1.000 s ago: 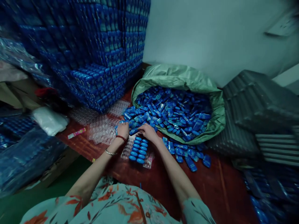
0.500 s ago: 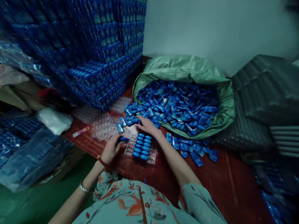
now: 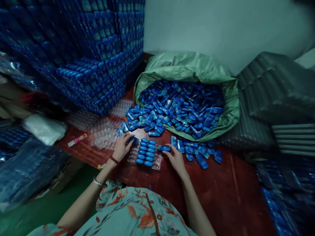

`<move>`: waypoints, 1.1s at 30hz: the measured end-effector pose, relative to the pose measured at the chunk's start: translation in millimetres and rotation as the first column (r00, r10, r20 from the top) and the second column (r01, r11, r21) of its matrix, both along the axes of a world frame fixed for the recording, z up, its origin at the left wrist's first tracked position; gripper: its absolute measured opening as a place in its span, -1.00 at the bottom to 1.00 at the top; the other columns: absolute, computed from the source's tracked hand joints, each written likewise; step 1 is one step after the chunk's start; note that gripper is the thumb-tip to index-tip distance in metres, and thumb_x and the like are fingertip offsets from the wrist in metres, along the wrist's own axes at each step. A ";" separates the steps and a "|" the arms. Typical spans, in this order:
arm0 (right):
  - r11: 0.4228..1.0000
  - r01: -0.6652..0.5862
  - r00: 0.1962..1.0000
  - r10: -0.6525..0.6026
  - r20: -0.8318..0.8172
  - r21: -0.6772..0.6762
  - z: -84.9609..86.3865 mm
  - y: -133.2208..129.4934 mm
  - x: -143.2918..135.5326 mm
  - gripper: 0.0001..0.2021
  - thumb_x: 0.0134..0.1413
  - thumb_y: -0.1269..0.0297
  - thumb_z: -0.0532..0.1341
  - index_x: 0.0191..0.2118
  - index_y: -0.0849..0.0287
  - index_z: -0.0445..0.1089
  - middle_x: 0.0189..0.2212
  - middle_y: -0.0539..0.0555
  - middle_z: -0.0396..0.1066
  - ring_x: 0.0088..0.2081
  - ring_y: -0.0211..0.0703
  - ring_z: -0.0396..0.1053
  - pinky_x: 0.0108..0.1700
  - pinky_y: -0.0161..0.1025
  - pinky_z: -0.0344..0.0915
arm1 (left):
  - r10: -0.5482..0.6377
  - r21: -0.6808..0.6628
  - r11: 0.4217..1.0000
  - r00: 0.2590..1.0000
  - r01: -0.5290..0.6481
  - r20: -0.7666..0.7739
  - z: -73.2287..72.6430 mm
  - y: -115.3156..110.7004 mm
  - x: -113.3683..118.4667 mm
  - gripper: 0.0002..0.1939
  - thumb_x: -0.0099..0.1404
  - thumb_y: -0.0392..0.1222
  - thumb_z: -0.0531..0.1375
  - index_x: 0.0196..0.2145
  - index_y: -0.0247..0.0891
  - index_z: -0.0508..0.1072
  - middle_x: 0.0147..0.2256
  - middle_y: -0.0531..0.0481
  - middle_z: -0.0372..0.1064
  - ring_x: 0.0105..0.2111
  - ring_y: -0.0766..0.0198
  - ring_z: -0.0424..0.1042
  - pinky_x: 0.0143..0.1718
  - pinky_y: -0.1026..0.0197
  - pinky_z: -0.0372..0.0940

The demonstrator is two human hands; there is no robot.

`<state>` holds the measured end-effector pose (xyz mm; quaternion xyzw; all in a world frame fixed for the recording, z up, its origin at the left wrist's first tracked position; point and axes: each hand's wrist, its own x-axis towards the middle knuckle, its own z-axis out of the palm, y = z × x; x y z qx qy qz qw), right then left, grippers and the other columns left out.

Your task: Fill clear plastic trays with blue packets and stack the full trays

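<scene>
In front of me a clear plastic tray with moulded hollows lies on the red table, and two columns of blue oval-ended packs stand in its middle. My left hand, at the tray's far left corner, pinches a small blue pack. On the opposite side my right hand grips another blue pack between thumb and fingers, over the tray's right edge. Loose blue packs spill from a large green sack just beyond the tray.
Clear empty trays lie to the left, near a pink-and-white strip. Tall stacks of filled blue trays rise at the back left. Grey stacked trays stand at the right. More loose packs lie right of my right hand.
My right hand has moved from the loose packs beyond the tray back to the tray's right side, now with a pack. My left hand, still holding a pack, has moved slightly away from me.
</scene>
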<state>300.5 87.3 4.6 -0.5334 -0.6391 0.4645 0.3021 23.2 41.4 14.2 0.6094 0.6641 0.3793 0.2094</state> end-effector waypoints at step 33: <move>0.871 -0.488 0.461 0.195 0.866 0.064 45.9 8.2 -29.8 -0.74 0.28 0.29 -0.08 0.02 0.07 0.19 -0.22 0.10 0.33 -0.19 -0.17 0.33 -0.28 -0.31 0.13 | -0.294 -0.023 0.954 0.913 0.300 -0.284 -1.0 7.8 -23.1 -0.76 0.31 -0.27 0.02 -0.06 -0.24 0.29 -0.10 -0.13 0.26 -0.14 0.20 0.37 -0.10 0.12 0.31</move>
